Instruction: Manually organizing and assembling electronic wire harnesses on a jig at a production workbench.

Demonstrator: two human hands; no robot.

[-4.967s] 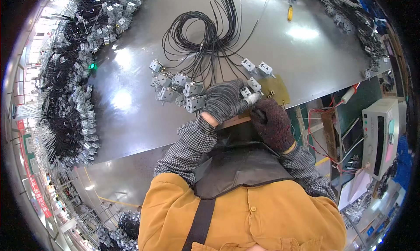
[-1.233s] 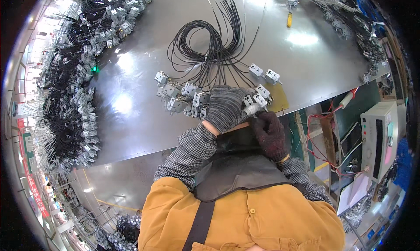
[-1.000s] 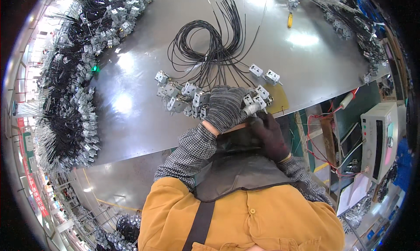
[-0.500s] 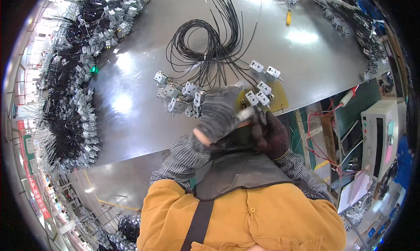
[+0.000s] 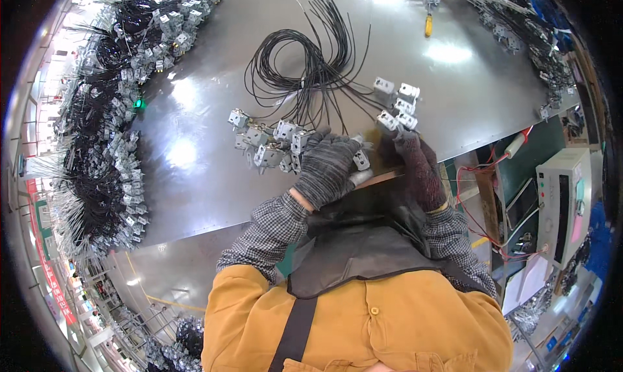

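Observation:
My left hand (image 5: 328, 168), in a grey knit glove, rests on the steel table's front edge (image 5: 195, 197), curled around a small metal part (image 5: 360, 161). Just left of it lies a cluster of similar metal parts (image 5: 266, 142). My right hand (image 5: 415, 161), in a dark glove, reaches up with its fingertips at the nearest piece of a second, smaller group of metal parts (image 5: 396, 106). Whether it grips that piece is hidden. A loose bundle of black wires (image 5: 305, 67) fans out behind both groups.
Heaps of wired metal parts (image 5: 97, 145) line the table's left side, and more (image 5: 519, 22) lie at the far right. A yellow-handled screwdriver (image 5: 427, 25) lies at the back. A white box-shaped device (image 5: 564, 203) with red leads stands to my right, below the table edge.
Half a second ago both hands were raised together near my chest. Now the left hand is back down on the table edge and the right hand has reached out to the right-hand parts.

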